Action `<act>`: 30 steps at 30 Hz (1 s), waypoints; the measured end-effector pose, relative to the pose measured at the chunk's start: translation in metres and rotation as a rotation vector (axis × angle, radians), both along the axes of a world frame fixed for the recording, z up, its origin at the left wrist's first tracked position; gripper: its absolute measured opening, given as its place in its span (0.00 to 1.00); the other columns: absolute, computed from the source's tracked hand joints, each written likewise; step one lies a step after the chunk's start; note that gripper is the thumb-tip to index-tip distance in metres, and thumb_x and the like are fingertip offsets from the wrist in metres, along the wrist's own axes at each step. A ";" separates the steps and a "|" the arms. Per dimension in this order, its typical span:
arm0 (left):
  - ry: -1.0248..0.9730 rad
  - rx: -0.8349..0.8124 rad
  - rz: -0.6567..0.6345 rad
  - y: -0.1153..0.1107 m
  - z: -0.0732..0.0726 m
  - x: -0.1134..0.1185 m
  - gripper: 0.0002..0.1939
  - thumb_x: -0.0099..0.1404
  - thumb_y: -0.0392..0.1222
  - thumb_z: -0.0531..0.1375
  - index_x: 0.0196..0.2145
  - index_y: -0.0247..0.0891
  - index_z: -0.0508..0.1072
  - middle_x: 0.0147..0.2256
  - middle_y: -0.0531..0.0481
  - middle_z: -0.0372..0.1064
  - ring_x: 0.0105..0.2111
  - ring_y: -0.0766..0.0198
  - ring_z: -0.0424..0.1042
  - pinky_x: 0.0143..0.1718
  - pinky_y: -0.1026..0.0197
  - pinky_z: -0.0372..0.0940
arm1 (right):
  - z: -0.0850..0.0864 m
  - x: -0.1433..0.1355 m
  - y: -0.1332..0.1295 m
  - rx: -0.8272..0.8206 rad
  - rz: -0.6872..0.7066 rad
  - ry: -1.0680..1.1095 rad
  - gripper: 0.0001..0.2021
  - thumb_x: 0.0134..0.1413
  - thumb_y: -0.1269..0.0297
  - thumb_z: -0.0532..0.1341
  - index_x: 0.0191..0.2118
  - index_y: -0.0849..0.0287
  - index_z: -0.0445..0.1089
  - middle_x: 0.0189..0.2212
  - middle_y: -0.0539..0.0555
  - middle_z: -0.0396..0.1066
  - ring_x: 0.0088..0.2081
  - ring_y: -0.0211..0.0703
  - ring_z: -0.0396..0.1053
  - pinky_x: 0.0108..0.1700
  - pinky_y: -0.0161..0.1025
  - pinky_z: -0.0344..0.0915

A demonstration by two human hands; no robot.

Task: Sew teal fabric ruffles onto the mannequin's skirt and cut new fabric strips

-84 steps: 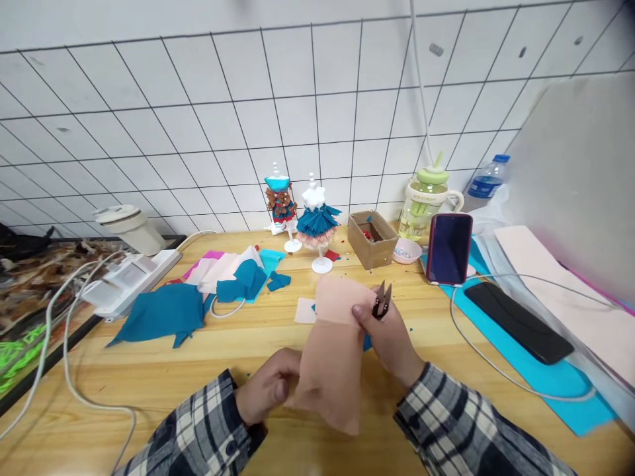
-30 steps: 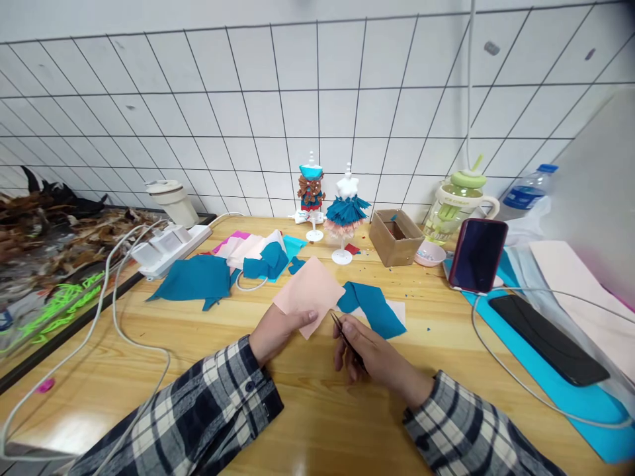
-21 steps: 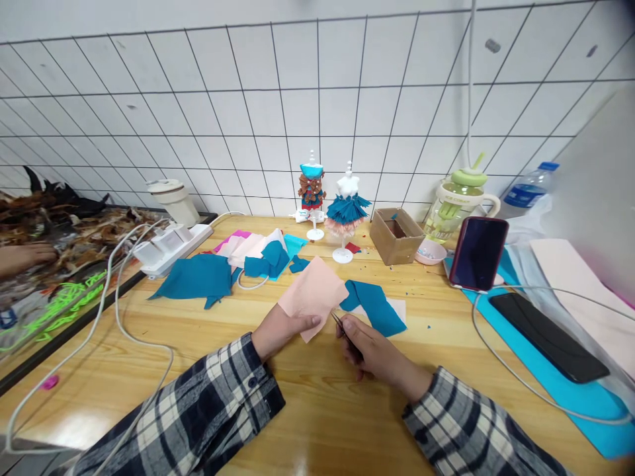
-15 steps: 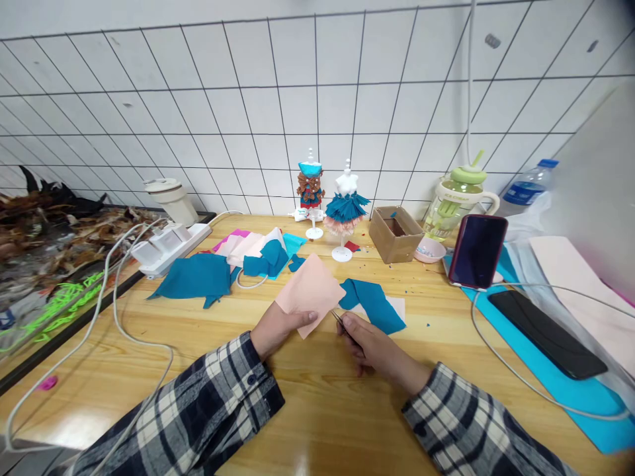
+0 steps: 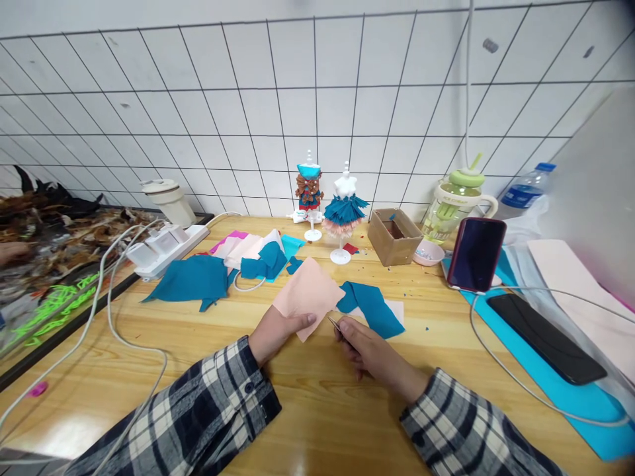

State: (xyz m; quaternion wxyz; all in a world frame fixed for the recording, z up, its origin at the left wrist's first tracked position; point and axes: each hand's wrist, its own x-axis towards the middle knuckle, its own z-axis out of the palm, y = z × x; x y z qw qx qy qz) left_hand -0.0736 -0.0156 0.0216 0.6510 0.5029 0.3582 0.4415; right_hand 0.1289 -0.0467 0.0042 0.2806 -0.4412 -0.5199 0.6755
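My left hand [image 5: 280, 328] pinches a square of pale pink cloth or crepe paper [image 5: 308, 291] at its lower edge, thumb on top. The piece stands tilted up above the table. Just right of it, my right hand [image 5: 361, 344] is closed around a slim, tweezers-like metal tool [image 5: 335, 324]. Its tip points at the pink piece's right edge, a small gap away; most of its body is hidden in the fingers. Behind my right hand lies a teal piece [image 5: 374, 311] over a pale pink one. A small white dress form [image 5: 346, 210] wears a teal and pink ruffled skirt.
Teal scraps [image 5: 188, 281] lie left. A second dressed form [image 5: 309, 192], a cardboard box [image 5: 394, 237] and a bead bowl [image 5: 429, 252] stand behind. A propped phone [image 5: 477, 254] and black phone [image 5: 546, 338] are right. Cables [image 5: 112, 317] cross the left; another person's hand [image 5: 12, 253] shows there.
The tool's tip has shifted slightly left and down, and the pink piece bulges more. Another person's hand has come in at the left edge. The view has tilted a little.
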 end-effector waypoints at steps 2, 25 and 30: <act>0.003 -0.013 0.012 0.000 -0.002 0.000 0.43 0.53 0.41 0.69 0.63 0.37 0.57 0.58 0.36 0.63 0.58 0.44 0.61 0.60 0.41 0.54 | 0.000 0.000 0.000 0.009 -0.003 -0.003 0.22 0.56 0.38 0.50 0.33 0.54 0.60 0.20 0.44 0.50 0.19 0.33 0.49 0.15 0.30 0.55; 0.164 0.037 0.027 -0.002 -0.008 0.001 0.41 0.52 0.44 0.69 0.61 0.36 0.59 0.57 0.37 0.64 0.58 0.45 0.62 0.61 0.43 0.54 | 0.003 -0.001 0.000 0.022 -0.028 -0.055 0.20 0.56 0.40 0.50 0.32 0.54 0.60 0.19 0.44 0.51 0.19 0.33 0.50 0.15 0.29 0.53; 0.217 0.066 0.036 -0.002 -0.005 0.002 0.41 0.51 0.45 0.70 0.59 0.35 0.61 0.56 0.38 0.66 0.57 0.45 0.63 0.61 0.42 0.54 | 0.001 0.000 0.001 0.012 -0.030 -0.033 0.20 0.57 0.41 0.50 0.32 0.55 0.59 0.19 0.43 0.50 0.18 0.33 0.48 0.14 0.28 0.52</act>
